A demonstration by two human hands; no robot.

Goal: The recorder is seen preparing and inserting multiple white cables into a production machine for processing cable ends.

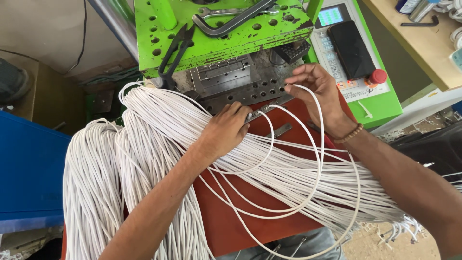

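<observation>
Left hand (226, 132): fingers pressed closed on cable end (255, 114) at metal mould (231, 77). Right hand (317, 94): fingers pinched around looped white cable (317, 144); ends best seated squarely.

white cable bundle (144, 159) — runs off bottom edge | left hand (226, 132) fingertips — hidden behind cables | control panel (351, 53) markings — illegible

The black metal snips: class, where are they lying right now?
In the head view, the black metal snips lie upper left on the green perforated machine plate, left of the bent black bar and above the white cable bundle.
</observation>
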